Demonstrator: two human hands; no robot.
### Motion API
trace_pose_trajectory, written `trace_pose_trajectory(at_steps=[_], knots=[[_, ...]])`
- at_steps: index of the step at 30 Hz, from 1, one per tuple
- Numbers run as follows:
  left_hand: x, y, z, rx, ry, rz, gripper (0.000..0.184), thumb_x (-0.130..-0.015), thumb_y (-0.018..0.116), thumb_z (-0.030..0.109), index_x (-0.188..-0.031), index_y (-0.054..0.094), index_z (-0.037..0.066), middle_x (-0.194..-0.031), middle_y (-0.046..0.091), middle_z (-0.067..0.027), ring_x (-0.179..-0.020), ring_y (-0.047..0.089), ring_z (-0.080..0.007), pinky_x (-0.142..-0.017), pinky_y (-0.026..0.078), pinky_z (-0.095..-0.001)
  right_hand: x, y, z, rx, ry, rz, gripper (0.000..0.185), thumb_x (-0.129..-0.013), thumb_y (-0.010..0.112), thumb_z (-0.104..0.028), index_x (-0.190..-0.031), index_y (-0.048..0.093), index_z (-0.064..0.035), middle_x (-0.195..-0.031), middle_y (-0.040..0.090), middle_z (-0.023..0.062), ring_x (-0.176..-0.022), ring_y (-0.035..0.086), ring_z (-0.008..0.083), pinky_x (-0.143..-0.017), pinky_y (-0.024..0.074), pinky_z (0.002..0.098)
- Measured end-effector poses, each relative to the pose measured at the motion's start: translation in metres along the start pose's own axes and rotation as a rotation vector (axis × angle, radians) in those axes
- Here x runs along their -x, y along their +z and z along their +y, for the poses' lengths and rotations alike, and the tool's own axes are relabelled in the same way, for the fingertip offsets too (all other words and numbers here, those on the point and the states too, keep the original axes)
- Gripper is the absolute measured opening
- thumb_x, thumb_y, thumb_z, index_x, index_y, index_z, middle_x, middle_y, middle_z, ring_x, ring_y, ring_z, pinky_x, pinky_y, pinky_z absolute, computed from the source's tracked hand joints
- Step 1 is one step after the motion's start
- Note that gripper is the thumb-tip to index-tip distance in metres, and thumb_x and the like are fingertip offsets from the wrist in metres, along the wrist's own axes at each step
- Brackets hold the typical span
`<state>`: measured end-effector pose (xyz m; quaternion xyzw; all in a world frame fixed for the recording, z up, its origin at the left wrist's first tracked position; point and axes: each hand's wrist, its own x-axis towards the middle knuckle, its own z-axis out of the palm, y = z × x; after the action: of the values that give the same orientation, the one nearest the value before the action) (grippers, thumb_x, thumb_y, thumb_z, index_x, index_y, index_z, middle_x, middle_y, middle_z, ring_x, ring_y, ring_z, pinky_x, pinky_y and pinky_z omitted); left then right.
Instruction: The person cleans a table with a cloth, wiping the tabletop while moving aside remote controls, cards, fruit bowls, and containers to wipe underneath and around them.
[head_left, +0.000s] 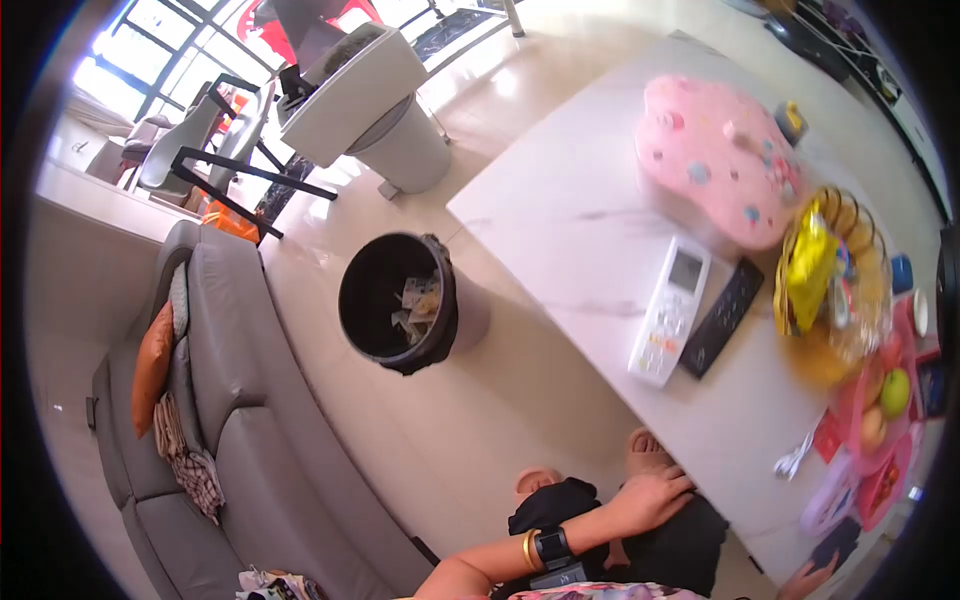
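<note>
My left hand (652, 500) lies on my dark-trousered knee, its fingers loosely stretched over the cloth and nothing in it. A black watch (551, 547) and a gold bangle are on that wrist. At the bottom right, partly cut off by the view's edge, my right hand (803, 581) grips a dark flat object (836, 541) that looks like a phone. Beside it on the marble-patterned table (560, 235) are a pink fruit tray (862, 425) and a white cable (793, 460).
A white remote (669, 312), a black remote (722, 318), a pink lidded box (705, 150) and a snack basket (835, 270) are on the table. A black-lined bin (448, 305) stands between it and the grey sofa (245, 350). Chairs are farther back.
</note>
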<state>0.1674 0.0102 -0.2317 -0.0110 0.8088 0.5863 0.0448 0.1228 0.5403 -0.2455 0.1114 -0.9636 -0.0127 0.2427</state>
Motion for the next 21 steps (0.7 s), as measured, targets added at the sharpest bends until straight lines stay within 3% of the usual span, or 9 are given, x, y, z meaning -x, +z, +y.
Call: trace_pose_trajectory(at_steps=[4, 6, 7, 9, 10, 13, 15, 17, 21], knots=[[-0.016, -0.016, -0.03, -0.135, -0.024, 0.002, 0.024, -0.084, 0.056, 0.019, -0.104, 0.06, 0.007, -0.099, 0.06, -0.0143, -0.091, 0.057, -0.0339, -0.076, 0.046, -0.0441, -0.038, -0.041, -0.053, 0.145, -0.021, 0.048, 0.066, -0.076, 0.069, -0.048, -0.118, 0.05, -0.0008, -0.115, 0.058, 0.0165, -0.099, 0.059, 0.0342, -0.082, 0.0493, 0.0379], [-0.011, -0.05, -0.002, -0.167, 0.049, -0.193, 0.024, -0.083, 0.056, 0.018, -0.104, 0.06, 0.008, -0.099, 0.06, -0.0125, -0.094, 0.057, -0.0301, -0.079, 0.046, -0.0406, -0.039, -0.051, -0.046, 0.22, 0.3, -0.368, 0.067, -0.075, 0.066, -0.051, -0.119, 0.051, -0.0037, -0.118, 0.056, 0.0163, -0.106, 0.056, 0.0349, -0.088, 0.0454, 0.047], [-0.005, -0.069, 0.015, -0.16, 0.034, -0.188, 0.024, -0.083, 0.056, 0.018, -0.104, 0.06, 0.008, -0.099, 0.06, -0.0125, -0.094, 0.057, -0.0301, -0.079, 0.046, -0.0406, -0.064, -0.072, -0.066, 0.219, 0.287, -0.38, 0.067, -0.075, 0.066, -0.051, -0.119, 0.051, -0.0037, -0.118, 0.056, 0.0163, -0.106, 0.056, 0.0349, -0.088, 0.0454, 0.047], [0.01, -0.113, 0.054, -0.207, 0.002, -0.171, 0.023, -0.083, 0.057, 0.018, -0.103, 0.058, 0.008, -0.089, 0.058, -0.0086, -0.088, 0.058, -0.0278, -0.075, 0.044, -0.0383, -0.102, -0.122, -0.111, 0.611, -0.041, -0.556, 0.075, -0.071, 0.064, -0.058, -0.126, 0.047, -0.0089, -0.13, 0.048, 0.015, -0.116, 0.049, 0.0338, -0.095, 0.0372, 0.0553], [0.019, -0.13, 0.071, -0.266, 0.013, -0.138, 0.023, -0.08, 0.057, 0.016, -0.101, 0.058, 0.008, -0.085, 0.056, -0.007, -0.085, 0.058, -0.0264, -0.073, 0.043, -0.0367, -0.107, -0.131, -0.111, 0.671, 0.249, -0.798, 0.087, -0.068, 0.061, -0.065, -0.137, 0.038, -0.0171, -0.143, 0.034, 0.0119, -0.126, 0.04, 0.0332, -0.1, 0.0253, 0.0626], [0.048, -0.192, 0.133, -0.527, 0.001, -0.268, 0.023, -0.076, 0.057, 0.014, -0.098, 0.058, 0.007, -0.084, 0.055, -0.0064, -0.083, 0.057, -0.0239, -0.073, 0.043, -0.0357, -0.031, -0.083, 0.008, 0.272, -0.022, -0.574, 0.099, -0.065, 0.061, -0.07, -0.144, 0.023, -0.0237, -0.148, 0.025, 0.011, -0.127, 0.036, 0.0375, -0.101, 0.0256, 0.0613], [0.069, -0.222, 0.173, -0.581, 0.023, -0.294, 0.023, -0.075, 0.057, 0.014, -0.097, 0.058, 0.008, -0.083, 0.055, -0.006, -0.082, 0.057, -0.023, -0.073, 0.043, -0.0349, -0.081, -0.11, -0.084, 0.164, -0.101, -0.843, 0.068, -0.065, 0.069, -0.021, -0.125, 0.046, 0.0011, -0.13, 0.044, 0.0203, -0.125, 0.035, 0.0376, -0.101, 0.0262, 0.054], [0.092, -0.241, 0.191, -0.555, 0.08, -0.267, 0.026, -0.074, 0.057, 0.016, -0.098, 0.059, 0.008, -0.084, 0.054, -0.0046, -0.084, 0.056, -0.0201, -0.073, 0.042, -0.0334, -0.097, -0.095, -0.172, -0.053, -0.361, -0.846, 0.066, -0.057, 0.072, -0.024, -0.116, 0.053, -0.0014, -0.128, 0.044, 0.0211, -0.125, 0.033, 0.04, -0.099, 0.0253, 0.0585], [0.117, -0.307, 0.252, -0.506, 0.306, -0.06, 0.042, -0.085, 0.054, 0.029, -0.12, 0.05, 0.006, -0.113, 0.053, -0.0104, -0.109, 0.05, -0.024, -0.084, 0.041, -0.0348, -0.24, -0.241, -0.522, -0.452, -0.77, -1.185, 0.038, -0.069, 0.065, -0.025, -0.105, 0.06, -0.0116, -0.098, 0.059, 0.0077, -0.096, 0.054, 0.0298, -0.082, 0.04, 0.045]])
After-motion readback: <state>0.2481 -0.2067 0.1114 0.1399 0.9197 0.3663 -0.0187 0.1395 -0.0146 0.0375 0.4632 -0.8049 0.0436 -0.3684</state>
